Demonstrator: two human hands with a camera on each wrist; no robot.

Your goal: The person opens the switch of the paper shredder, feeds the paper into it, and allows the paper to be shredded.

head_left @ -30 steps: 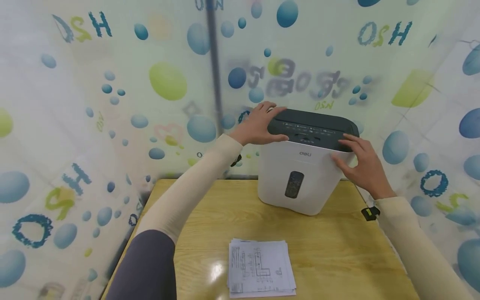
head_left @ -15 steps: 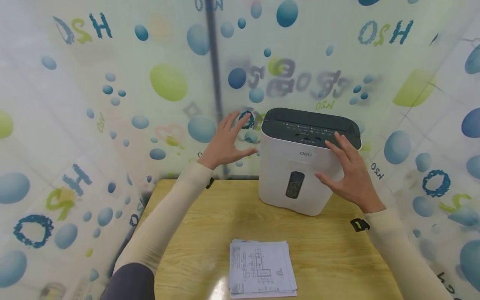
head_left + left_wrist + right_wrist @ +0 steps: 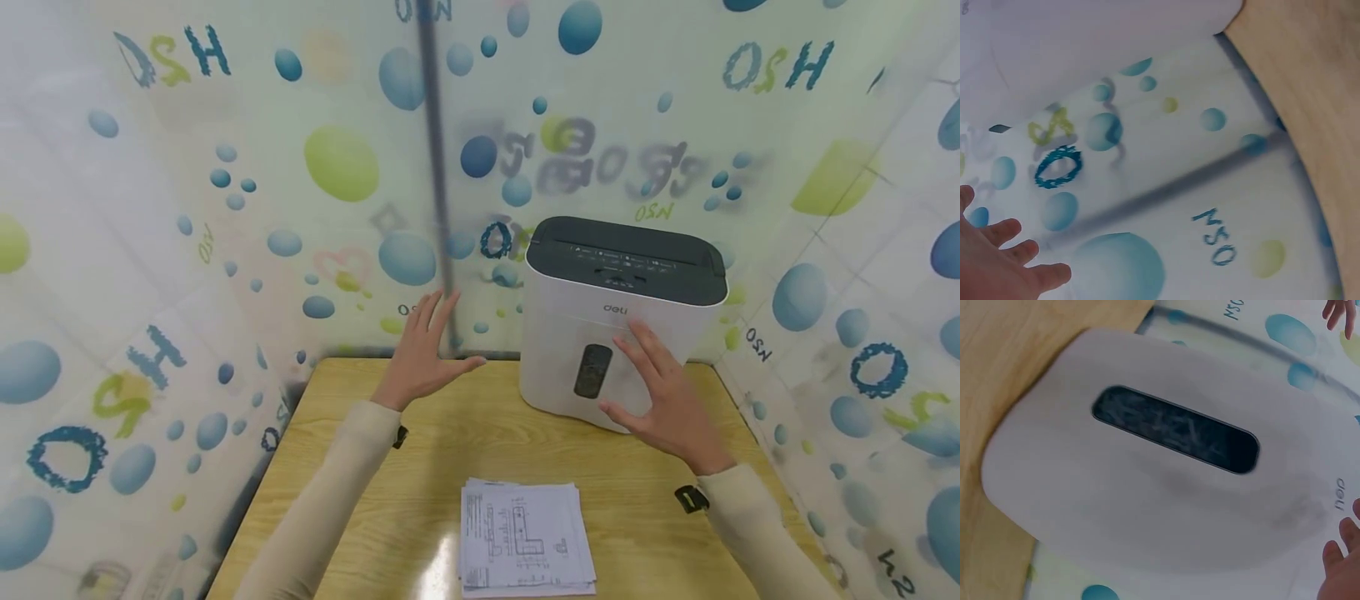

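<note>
Both hands hover empty, fingers spread: left hand [image 3: 422,358] beside the paper shredder [image 3: 618,325] at the table's [image 3: 390,500] back edge; right hand [image 3: 663,400] before its window; best to reach squarely for the paper stack [image 3: 525,537] near the front.

The shredder [image 3: 622,321] stands on the bench [image 3: 420,467] just beyond the right grip [image 3: 663,404] and to the right of the left grip [image 3: 420,358]. The paper stack [image 3: 525,537] lies on the bench nearer the person, between both grips.
</note>
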